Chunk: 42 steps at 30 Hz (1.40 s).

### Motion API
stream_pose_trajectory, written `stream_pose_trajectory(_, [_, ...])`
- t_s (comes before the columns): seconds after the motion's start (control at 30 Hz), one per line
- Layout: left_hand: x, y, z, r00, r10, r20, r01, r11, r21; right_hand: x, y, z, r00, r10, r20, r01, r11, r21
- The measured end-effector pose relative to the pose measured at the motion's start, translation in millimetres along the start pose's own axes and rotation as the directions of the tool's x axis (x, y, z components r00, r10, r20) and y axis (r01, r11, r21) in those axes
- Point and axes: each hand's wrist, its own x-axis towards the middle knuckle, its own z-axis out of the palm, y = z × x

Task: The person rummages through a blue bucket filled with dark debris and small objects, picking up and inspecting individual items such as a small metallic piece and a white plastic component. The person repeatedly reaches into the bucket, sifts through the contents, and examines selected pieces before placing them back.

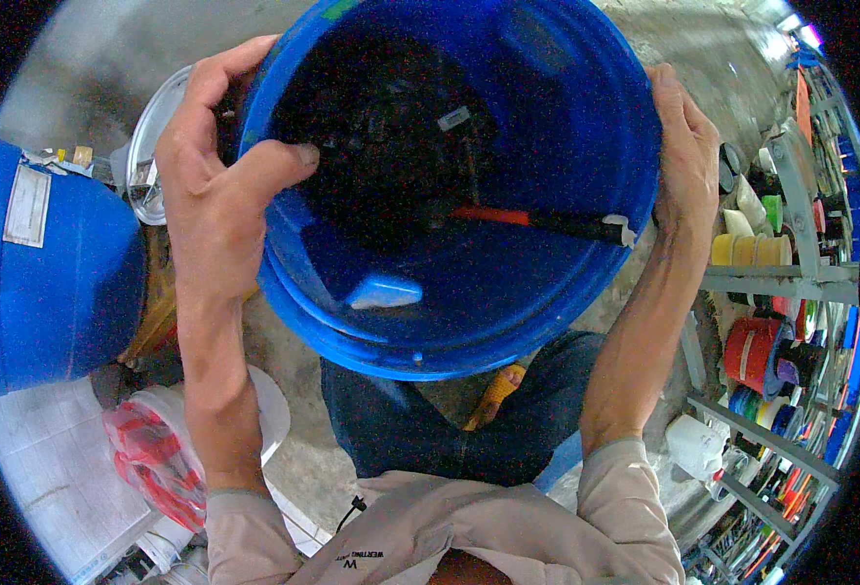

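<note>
- Over the person's lap, the blue bucket (508,292) hangs between both hands, held off the concrete floor (284,458).
- Risk: it looks tilted; should either grip loosen, the dark contents (381,127) and the orange-handled tool (537,220) could slide out.
- Left hand (211,185): fingers clamped on the near-left rim, thumb inside the wall.
- Right hand (684,156): fingers wrapped on the right rim, mostly hidden behind it.

We see a glossy, smooth blue plastic bucket (508,292); inside it a tool's handle (537,220) looks matt orange-and-black rubber. Beside the bucket, the concrete floor (284,351) is rough, the shelf (791,283) dull grey metal.
</note>
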Motion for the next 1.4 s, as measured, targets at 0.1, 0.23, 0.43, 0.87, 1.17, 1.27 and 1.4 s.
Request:
stream_pose_trajectory(0.1, [-0.2, 4.0, 0.1, 1.000, -0.009, 0.015, 0.010, 0.999, -0.047, 1.8, 4.0, 2.4, 0.999, -0.044, -0.006, 0.044, 0.999, 0.013])
stream_pose_trajectory(0.23, [1.1, 0.4, 1.2, 1.000, 0.005, 0.016, -0.004, 0.998, -0.060, 2.8, 4.9, 2.3, 0.995, -0.102, 0.000, 0.102, 0.994, -0.025])
stream_pose_trajectory(0.43, [2.6, 2.1, -0.7, 1.000, 0.019, 0.014, -0.019, 1.000, 0.012, 1.2, 1.6, 4.6, 0.997, -0.080, -0.009, 0.080, 0.997, -0.013])
stream_pose_trajectory(0.87, [3.5, 3.9, 0.8, 1.000, -0.022, 0.005, 0.022, 0.999, -0.027, 6.0, 8.5, 5.5, 0.999, -0.040, -0.013, 0.040, 0.999, 0.011])
stream_pose_trajectory(1.17, [4.3, 2.2, -0.8, 1.000, 0.001, 0.020, 0.000, 0.999, -0.033, 5.2, 8.8, 8.0, 0.999, -0.040, -0.014, 0.040, 0.999, 0.030])
stream_pose_trajectory(1.27, [5.8, -1.2, -2.6, 1.000, 0.006, 0.020, -0.005, 1.000, -0.019, 6.7, 8.9, 7.5, 0.999, -0.044, -0.024, 0.044, 0.999, 0.026])
stream_pose_trajectory(1.4, [5.6, 0.7, 0.6, 0.999, -0.032, 0.000, 0.032, 0.997, -0.072, 8.0, 10.2, 11.4, 0.993, -0.098, -0.064, 0.095, 0.995, -0.038])
